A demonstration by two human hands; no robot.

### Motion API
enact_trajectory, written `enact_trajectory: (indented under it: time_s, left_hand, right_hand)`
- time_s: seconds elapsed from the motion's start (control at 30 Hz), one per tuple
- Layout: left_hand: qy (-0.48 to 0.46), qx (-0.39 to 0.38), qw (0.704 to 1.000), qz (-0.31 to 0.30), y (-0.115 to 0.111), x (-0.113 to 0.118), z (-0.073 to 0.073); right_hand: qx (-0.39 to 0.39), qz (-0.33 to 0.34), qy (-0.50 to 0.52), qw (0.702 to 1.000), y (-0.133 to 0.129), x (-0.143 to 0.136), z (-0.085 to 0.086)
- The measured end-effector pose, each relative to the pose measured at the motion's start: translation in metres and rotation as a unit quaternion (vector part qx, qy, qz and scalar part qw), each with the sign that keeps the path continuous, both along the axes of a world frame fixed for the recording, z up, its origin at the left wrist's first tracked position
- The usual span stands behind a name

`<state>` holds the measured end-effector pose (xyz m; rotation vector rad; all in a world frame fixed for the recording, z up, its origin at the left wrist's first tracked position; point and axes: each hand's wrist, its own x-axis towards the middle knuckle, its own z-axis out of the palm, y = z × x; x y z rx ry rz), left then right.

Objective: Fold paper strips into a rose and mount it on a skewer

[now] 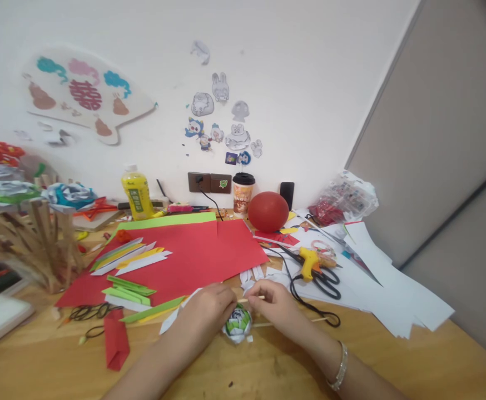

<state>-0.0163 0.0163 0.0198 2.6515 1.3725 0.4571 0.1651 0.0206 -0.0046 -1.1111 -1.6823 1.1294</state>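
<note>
A thin wooden stick [244, 300] runs between my hands, just above the table's near side. My right hand [273, 303] pinches it between thumb and fingers. At its other end, the curled fingers of my left hand [214, 304] close on the stick; their tips are partly hidden. Right below the left fingertips sits a round green-and-white folded paper flower [238, 323]. A second thin stick [287, 322] lies on the table under my right wrist. Folded white and green paper strips [153, 311] lie beside my left forearm.
Red paper sheets [197, 253] cover the middle, with folded strips on them. To the right are a yellow glue gun [310, 263], black-handled scissors [328, 283] and white paper [410, 294]. Behind stand a red balloon [268, 211], a cup [243, 195] and a bottle [137, 193]. Wooden sticks [46, 239] stand left.
</note>
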Motion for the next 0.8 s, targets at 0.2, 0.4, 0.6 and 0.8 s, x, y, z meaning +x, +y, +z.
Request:
enact_trajectory:
  time_s: [0.2,0.4,0.6,0.8]
  left_hand:
    - [0.018,0.062,0.997,-0.052,0.004,-0.006,-0.012]
    - [0.012,0.087,0.994,-0.063,0.001,-0.007,-0.011]
    - [-0.063,0.082,0.992,-0.071,0.005,-0.007,-0.011]
    - [-0.085,-0.165,0.979,0.083,0.003,-0.014,0.015]
  right_hand:
    - [-0.002,0.006,-0.009,1.000,0.001,0.001,-0.001]
    - [-0.006,0.024,-0.019,1.000,-0.001,-0.001,0.000]
    - [0.089,0.021,-0.112,0.990,-0.002,-0.006,-0.004]
    - [0.132,-0.011,-0.151,0.980,-0.002,-0.004,-0.007]
